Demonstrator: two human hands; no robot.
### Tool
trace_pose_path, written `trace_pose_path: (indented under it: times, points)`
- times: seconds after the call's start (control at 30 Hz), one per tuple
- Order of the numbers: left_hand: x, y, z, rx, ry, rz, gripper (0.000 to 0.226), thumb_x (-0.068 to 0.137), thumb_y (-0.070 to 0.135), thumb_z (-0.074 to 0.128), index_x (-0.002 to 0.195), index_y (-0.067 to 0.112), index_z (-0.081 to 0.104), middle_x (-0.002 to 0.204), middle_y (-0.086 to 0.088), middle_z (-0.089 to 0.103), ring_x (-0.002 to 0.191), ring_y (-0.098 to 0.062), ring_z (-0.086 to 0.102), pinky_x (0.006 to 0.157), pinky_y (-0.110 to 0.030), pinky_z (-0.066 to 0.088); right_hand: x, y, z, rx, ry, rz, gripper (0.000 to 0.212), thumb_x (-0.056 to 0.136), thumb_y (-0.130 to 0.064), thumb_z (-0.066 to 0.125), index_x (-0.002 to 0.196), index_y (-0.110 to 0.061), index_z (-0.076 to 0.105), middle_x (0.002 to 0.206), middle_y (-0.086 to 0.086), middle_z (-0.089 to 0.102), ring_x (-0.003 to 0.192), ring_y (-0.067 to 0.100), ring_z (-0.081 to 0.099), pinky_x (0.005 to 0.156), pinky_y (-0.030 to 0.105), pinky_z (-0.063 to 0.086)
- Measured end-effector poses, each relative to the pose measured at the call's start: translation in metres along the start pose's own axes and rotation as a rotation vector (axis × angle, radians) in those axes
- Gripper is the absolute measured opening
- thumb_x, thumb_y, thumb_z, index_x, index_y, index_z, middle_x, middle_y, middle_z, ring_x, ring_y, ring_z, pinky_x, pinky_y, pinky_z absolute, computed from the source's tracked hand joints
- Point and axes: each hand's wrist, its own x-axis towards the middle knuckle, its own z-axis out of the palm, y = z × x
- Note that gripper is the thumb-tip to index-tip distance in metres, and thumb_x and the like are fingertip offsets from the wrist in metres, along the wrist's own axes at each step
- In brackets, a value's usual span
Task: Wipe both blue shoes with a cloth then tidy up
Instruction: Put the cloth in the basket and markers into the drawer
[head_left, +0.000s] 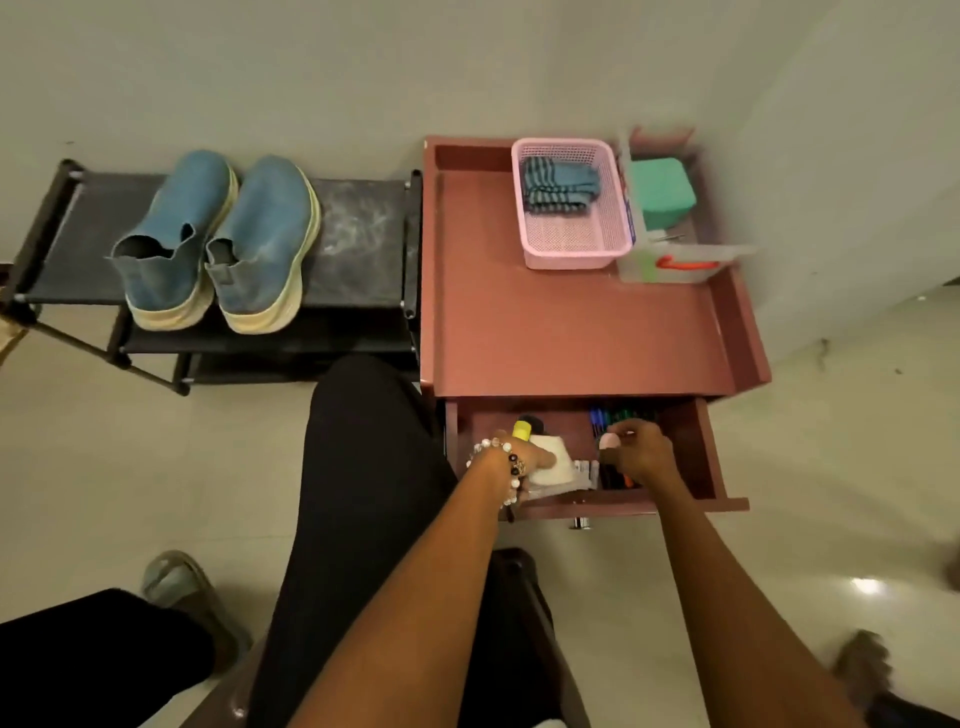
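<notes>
two blue shoes (215, 241) stand side by side on the top shelf of a black shoe rack (358, 244) at about ten o'clock, toes toward the wall, heels toward the person, their pale soles touching or nearly so. just to the right of the rack, at one o'clock, stands a reddish-brown bench (571, 332) with raised edges. at its far end sits a pink basket (571, 202) holding a folded striped cloth (558, 187); beside the basket, further right, is a clear container (670, 249) with a green box (662, 192) in it.

the bench's drawer (691, 457) is pulled out toward the person, near the centre of the view. both hands reach into it. the left hand (524, 460), with a beaded bracelet (501, 462) on the wrist, rests on a white folded cloth (553, 460) in the drawer's left part, thumb lying across it; i cannot tell whether its grip has closed on the cloth. a yellow-capped item (522, 430) lies just beyond that hand. the right hand (641, 452) has its fingers curled, a pinch grip on a small pink object (609, 441), over a row of markers (615, 415) at the drawer's middle.

the person's dark-trousered leg (363, 467) fills the six o'clock area, above a pale tiled floor (130, 467).
</notes>
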Motion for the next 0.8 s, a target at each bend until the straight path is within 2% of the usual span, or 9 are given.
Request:
trace_pose_path:
  times: [0.1,0.2,0.3,0.43,0.53,0.6,0.7,0.73,0.8]
  points:
    - [0.015,0.001,-0.008,0.033,0.066,-0.01,0.034,0.085,0.014,0.067,0.114,0.0,0.056,0.091,-0.014,0.061,0.06,-0.023,0.055,0.049,-0.029,0.049,0.017,-0.001,0.02,-0.165,0.007,-0.082,0.032,0.077,-0.005,0.071,0.108,-0.001,0.066,0.109,0.02,0.066,0.102,0.035,0.061,0.082,0.035,0.047]
    - [0.031,0.0,-0.01,0.047,0.123,-0.032,0.017,0.086,0.012,0.063,0.1,0.004,0.057,0.086,-0.013,0.062,0.071,-0.024,0.058,0.066,-0.035,0.053,0.038,-0.002,0.043,-0.32,-0.008,-0.116,0.032,0.079,-0.01,0.066,0.112,-0.006,0.064,0.109,0.021,0.066,0.1,0.036,0.062,0.082,0.036,0.049]
    - [0.049,-0.001,-0.012,0.013,0.143,-0.066,0.01,0.085,0.008,0.062,0.082,0.005,0.052,0.072,-0.01,0.055,0.054,-0.021,0.05,0.056,-0.032,0.049,0.048,-0.011,0.059,-0.486,-0.023,-0.091,0.026,0.087,-0.011,0.058,0.112,-0.004,0.061,0.113,0.022,0.06,0.104,0.038,0.059,0.083,0.041,0.049]
    - [0.057,0.002,-0.014,-0.018,0.159,-0.084,0.017,0.082,0.01,0.067,0.075,0.009,0.052,0.074,-0.01,0.056,0.054,-0.02,0.05,0.047,-0.028,0.044,0.052,-0.01,0.07,-0.628,-0.015,-0.096,0.024,0.091,-0.006,0.049,0.112,-0.004,0.061,0.117,0.02,0.059,0.107,0.037,0.058,0.084,0.04,0.049]
    - [0.063,0.003,-0.017,-0.01,0.193,-0.074,0.02,0.082,0.008,0.068,0.072,0.007,0.051,0.065,-0.008,0.053,0.053,-0.022,0.052,0.059,-0.035,0.053,0.053,-0.007,0.069,-0.403,0.112,-0.119,0.021,0.084,-0.004,0.06,0.103,0.002,0.063,0.113,0.023,0.06,0.102,0.037,0.058,0.079,0.035,0.048]
    - [0.066,0.002,-0.017,0.025,0.206,-0.073,0.025,0.084,0.008,0.066,0.068,0.008,0.047,0.063,-0.007,0.052,0.053,-0.021,0.053,0.066,-0.037,0.054,0.038,-0.011,0.061,-0.018,0.142,-0.11,0.02,0.081,-0.009,0.067,0.099,0.001,0.066,0.102,0.017,0.067,0.094,0.032,0.062,0.072,0.028,0.045]
    - [0.067,0.002,-0.016,0.046,0.173,-0.073,0.03,0.089,0.011,0.063,0.065,0.007,0.044,0.062,-0.006,0.05,0.052,-0.016,0.049,0.055,-0.031,0.048,-0.005,-0.022,0.048,0.573,-0.219,0.074,0.024,0.086,-0.025,0.067,0.106,-0.011,0.066,0.098,0.003,0.069,0.09,0.019,0.066,0.064,0.028,0.052]
    - [0.066,0.002,-0.015,0.057,0.155,-0.083,0.03,0.089,0.013,0.064,0.066,0.007,0.045,0.063,-0.006,0.051,0.053,-0.016,0.049,0.054,-0.03,0.046,-0.015,-0.024,0.046,0.608,-0.332,0.078,0.025,0.085,-0.024,0.068,0.108,-0.013,0.065,0.1,0.003,0.069,0.088,0.018,0.066,0.063,0.029,0.053]
    - [0.066,0.001,-0.013,0.062,0.138,-0.094,0.028,0.084,0.019,0.07,0.068,0.008,0.049,0.067,-0.008,0.055,0.057,-0.021,0.053,0.057,-0.033,0.05,-0.022,-0.022,0.047,0.582,-0.392,0.057,0.033,0.08,-0.013,0.072,0.111,-0.012,0.062,0.1,0.007,0.068,0.084,0.019,0.066,0.06,0.029,0.054]
